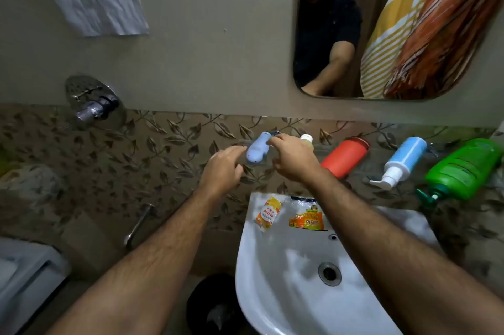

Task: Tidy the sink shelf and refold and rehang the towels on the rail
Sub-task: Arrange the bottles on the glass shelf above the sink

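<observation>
Right hand (293, 160) fingers pinch the pale bottle (257, 149) top; its axis runs 1-to-7 o'clock. Left hand (223, 171) open, touching at 9 o'clock.

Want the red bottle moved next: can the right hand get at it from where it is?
Probably yes. The red bottle stands just right of the right hand, nothing between them, but that hand's fingers pinch the pale blue bottle, so it must let go first.
</observation>
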{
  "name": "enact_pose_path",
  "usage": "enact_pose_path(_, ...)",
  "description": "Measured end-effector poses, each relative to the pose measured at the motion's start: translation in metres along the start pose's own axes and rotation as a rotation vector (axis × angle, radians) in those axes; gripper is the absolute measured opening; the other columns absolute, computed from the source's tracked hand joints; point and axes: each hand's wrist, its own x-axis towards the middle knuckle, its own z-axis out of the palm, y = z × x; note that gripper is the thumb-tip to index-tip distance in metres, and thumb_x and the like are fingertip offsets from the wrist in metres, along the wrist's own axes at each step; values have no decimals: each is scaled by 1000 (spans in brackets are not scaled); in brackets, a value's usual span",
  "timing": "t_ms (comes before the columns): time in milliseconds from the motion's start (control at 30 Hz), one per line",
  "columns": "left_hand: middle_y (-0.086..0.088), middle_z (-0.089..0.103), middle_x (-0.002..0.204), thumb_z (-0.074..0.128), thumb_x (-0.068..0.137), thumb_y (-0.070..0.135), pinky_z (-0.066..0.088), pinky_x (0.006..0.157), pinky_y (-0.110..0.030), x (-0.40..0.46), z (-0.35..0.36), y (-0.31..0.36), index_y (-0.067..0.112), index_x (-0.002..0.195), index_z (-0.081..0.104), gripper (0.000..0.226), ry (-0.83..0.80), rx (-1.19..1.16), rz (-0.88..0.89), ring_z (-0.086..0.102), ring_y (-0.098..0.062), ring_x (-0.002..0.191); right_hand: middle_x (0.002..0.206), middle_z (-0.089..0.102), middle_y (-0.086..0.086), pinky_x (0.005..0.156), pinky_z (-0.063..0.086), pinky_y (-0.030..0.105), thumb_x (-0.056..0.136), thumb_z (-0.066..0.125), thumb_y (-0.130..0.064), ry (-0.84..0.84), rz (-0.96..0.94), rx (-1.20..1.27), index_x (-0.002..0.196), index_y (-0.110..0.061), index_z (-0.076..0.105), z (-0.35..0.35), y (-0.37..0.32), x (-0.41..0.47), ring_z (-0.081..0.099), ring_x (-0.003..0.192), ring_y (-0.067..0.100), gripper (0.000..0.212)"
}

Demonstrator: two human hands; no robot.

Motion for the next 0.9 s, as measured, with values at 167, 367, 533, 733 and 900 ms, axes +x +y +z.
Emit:
enact_pose_path(167, -3, 55, 141, 63, 81, 14, 34, 112, -47, 21, 0, -17, 15, 139, 51, 59, -92, 29, 105, 49, -21, 131, 142, 49, 9, 97, 47, 43, 78, 65, -5, -90, 18, 90, 137, -17, 49, 2, 2, 21, 51, 124, 30, 62)
enact_pose_path(367, -2, 60, 135, 58, 79, 6, 44, 106, -40, 43, 0, -23, 18, 135, 56, 57, -133, -51, 211, 55, -19, 124, 146, 44, 8, 100, 48, 42, 83, 65, -5, -160, 25, 80, 137, -22, 51, 13, 0, 39, 47, 130, 29, 58)
enact_pose_path(533, 3, 63, 132, 66, 84, 12, 47, 102, -35, 55, 9, -34, 22, 133, 59, 50, -133, -114, 267, 57, -14, 121, 146, 45, 9, 98, 44, 35, 90, 62, -11, -146, 45, 122, 135, -19, 54, 15, -1, 40, 49, 127, 28, 46)
enact_pose_path(733, 1, 63, 131, 71, 85, 10, 45, 103, -31, 59, 10, -44, 19, 131, 61, 49, -120, -166, 278, 57, -13, 121, 154, 39, 11, 109, 41, 42, 93, 62, -16, -148, 67, 183, 137, -17, 54, 16, 2, 35, 44, 136, 30, 44)
enact_pose_path(900, -3, 70, 118, 73, 81, 4, 51, 98, -34, 65, 10, -46, 13, 121, 69, 41, -31, -292, 271, 65, -15, 110, 133, 62, 8, 103, 46, 36, 92, 65, -14, -11, 43, 309, 128, -11, 62, 17, 5, 32, 58, 121, 23, 36)
